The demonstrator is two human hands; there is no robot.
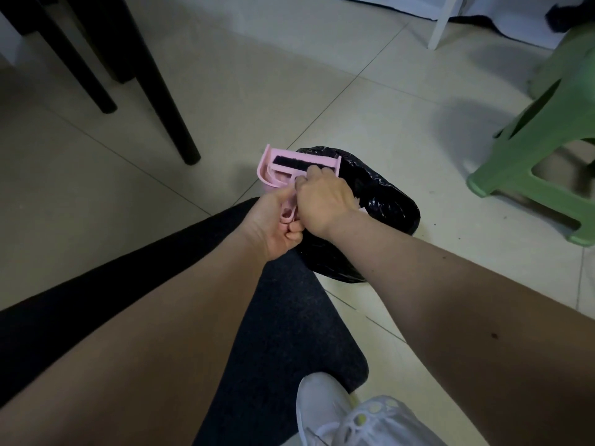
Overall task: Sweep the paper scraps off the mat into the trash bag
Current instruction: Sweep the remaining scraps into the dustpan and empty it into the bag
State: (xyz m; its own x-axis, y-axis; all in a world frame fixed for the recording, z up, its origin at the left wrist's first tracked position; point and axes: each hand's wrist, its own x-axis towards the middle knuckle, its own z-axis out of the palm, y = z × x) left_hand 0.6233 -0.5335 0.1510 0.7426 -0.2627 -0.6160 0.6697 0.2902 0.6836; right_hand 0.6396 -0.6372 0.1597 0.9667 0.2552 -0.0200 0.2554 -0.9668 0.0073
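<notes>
Hands both grip my pink dustpan set: left hand (273,225) wraps the handle, right hand (322,196) pinches the brush (289,163). Trash bag (383,201) lies just right, mat (289,317) nearer.

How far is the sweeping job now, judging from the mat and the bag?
Done, it seems: the visible part of the dark mat shows no paper scraps. In hand: the left hand holds the pink dustpan and brush set by the handle over the black trash bag, and the right hand grips it too. Left: I cannot tell whether the pan is emptied.
</notes>
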